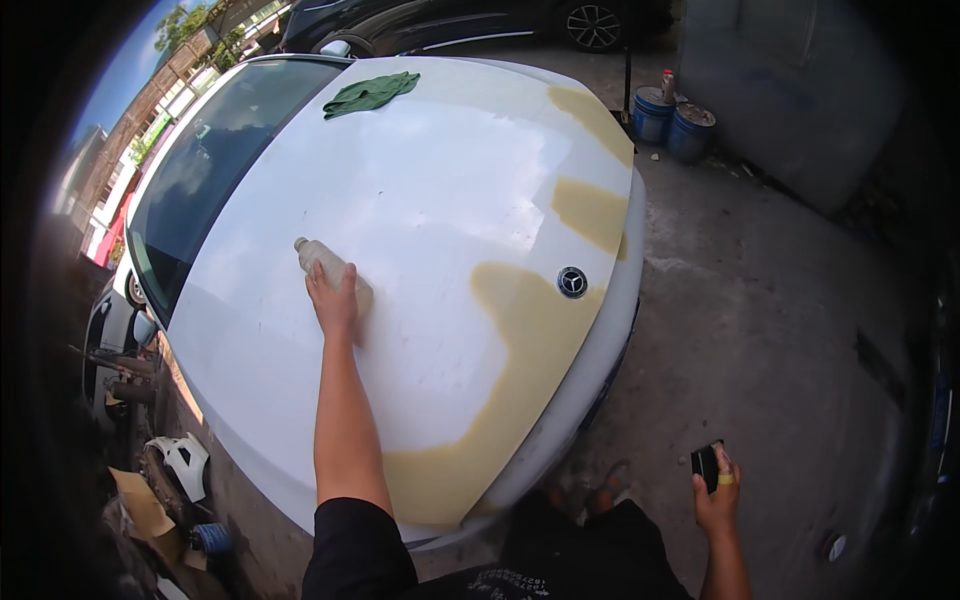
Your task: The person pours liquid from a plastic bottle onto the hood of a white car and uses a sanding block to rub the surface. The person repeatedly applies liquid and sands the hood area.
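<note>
My left hand (pixel 334 300) is closed around a cloudy plastic bottle (pixel 315 254), its narrow neck pointing toward the windshield. The bottle lies tilted over the middle of a white car hood (pixel 420 210); whether it rests on the paint I cannot tell. Tan filler patches (pixel 530 345) run along the hood's front and near edges, around a round emblem (pixel 572 282). Off the car's front, low on the right, my right hand (pixel 716 500) grips a black block (pixel 705 466), probably a sanding block, with something yellow at the fingers. A crumpled green cloth (pixel 370 94) lies at the hood's far side.
Blue buckets (pixel 652 116) stand by a grey wall panel (pixel 790 100) at the far right. A dark car (pixel 450 22) is parked behind. At lower left lie a white body part (pixel 184 462) and cardboard (pixel 145 505). Concrete floor (pixel 760 300) runs along the car's front.
</note>
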`<state>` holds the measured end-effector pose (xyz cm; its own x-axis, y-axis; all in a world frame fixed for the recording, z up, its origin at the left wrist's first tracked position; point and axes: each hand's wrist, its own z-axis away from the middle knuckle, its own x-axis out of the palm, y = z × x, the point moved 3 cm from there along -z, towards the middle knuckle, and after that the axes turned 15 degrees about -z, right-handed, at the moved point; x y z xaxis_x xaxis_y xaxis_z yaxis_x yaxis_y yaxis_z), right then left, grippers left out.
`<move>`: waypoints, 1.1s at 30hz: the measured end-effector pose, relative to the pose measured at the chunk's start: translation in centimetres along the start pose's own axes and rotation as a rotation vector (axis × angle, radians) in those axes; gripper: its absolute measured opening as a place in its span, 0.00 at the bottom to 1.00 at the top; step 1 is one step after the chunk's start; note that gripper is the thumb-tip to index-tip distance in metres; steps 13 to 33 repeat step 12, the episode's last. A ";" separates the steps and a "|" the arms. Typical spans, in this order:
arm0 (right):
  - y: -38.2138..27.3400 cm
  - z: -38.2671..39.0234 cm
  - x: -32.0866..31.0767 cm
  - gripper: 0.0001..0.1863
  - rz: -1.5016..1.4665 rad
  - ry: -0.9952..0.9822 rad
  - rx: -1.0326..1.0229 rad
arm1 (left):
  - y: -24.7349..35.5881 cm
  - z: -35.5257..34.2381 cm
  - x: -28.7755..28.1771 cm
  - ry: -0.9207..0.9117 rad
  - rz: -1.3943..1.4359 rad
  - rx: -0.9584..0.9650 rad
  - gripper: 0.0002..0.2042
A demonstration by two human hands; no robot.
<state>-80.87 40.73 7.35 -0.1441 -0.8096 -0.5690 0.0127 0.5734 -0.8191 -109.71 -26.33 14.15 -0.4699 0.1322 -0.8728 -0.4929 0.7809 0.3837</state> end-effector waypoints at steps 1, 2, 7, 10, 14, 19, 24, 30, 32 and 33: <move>0.0 -0.1 -0.2 0.31 0.010 -0.001 0.003 | 0.8 0.1 0.5 -0.015 0.015 -0.011 0.43; -0.2 -0.4 -0.2 0.31 0.006 -0.005 0.003 | 1.5 0.0 0.3 -0.021 0.022 -0.020 0.43; -0.5 -0.6 -0.2 0.31 0.013 0.004 0.036 | 0.4 -0.3 0.1 -0.016 0.111 -0.045 0.42; 0.2 -0.3 -0.4 0.33 -0.009 0.022 0.086 | 0.3 0.3 0.5 0.006 0.098 -0.015 0.43; 0.8 -0.1 -0.3 0.35 -0.061 0.000 0.133 | -0.6 -0.1 0.7 0.013 0.092 -0.012 0.43; 0.8 -0.1 -0.3 0.35 -0.061 0.000 0.133 | -0.6 -0.1 0.7 0.013 0.092 -0.012 0.43; 0.8 -0.1 -0.3 0.35 -0.061 0.000 0.133 | -0.6 -0.1 0.7 0.013 0.092 -0.012 0.43; 0.8 -0.1 -0.3 0.35 -0.061 0.000 0.133 | -0.6 -0.1 0.7 0.013 0.092 -0.012 0.43; 0.8 -0.1 -0.3 0.35 -0.061 0.000 0.133 | -0.6 -0.1 0.7 0.013 0.092 -0.012 0.43; 0.8 -0.1 -0.3 0.35 -0.061 0.000 0.133 | -0.6 -0.1 0.7 0.013 0.092 -0.012 0.43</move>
